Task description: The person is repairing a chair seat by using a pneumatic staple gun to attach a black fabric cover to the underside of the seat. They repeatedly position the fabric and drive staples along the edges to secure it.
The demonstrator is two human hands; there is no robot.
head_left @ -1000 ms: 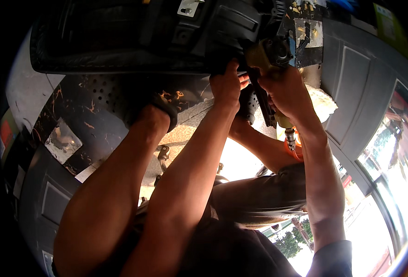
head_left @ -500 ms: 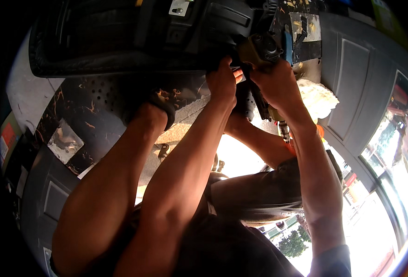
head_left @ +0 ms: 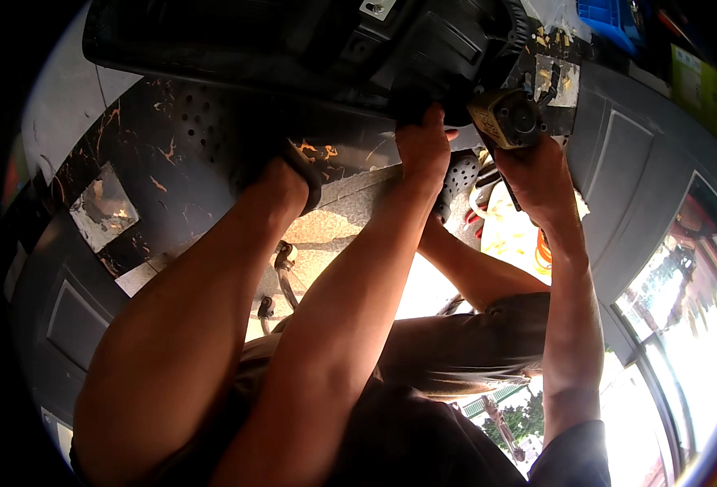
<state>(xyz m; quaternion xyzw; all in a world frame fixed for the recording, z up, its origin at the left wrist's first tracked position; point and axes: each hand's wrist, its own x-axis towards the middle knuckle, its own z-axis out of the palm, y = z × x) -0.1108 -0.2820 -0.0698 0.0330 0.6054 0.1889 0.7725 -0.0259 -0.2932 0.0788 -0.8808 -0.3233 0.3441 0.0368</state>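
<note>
A large black moulded shell (head_left: 310,69), like the underside of a seat, spans the top of the view. My left hand (head_left: 423,150) is closed at its near edge, the thumb raised against dark material there; what the fingers pinch is lost in shadow. In my right hand (head_left: 541,174) is a pneumatic staple gun (head_left: 504,118) with a worn tan head and a round dark cap. Its head sits by the right end of the shell, just right of my left hand; whether it touches cannot be made out.
The shell rests above a dark, paint-chipped surface (head_left: 163,178). My feet are beneath, one in a perforated grey shoe (head_left: 460,174). Dark curved metal legs (head_left: 284,272) stand between my legs. An orange hose (head_left: 543,252) lies below my right hand. Grey panelled door (head_left: 618,154) at right; blue crate (head_left: 610,23) at upper right.
The view has shifted, so the shell appears farther right and higher. My right hand has drawn the staple gun rightward and slightly toward me; its head is tilted differently. My left hand stays at the edge.
</note>
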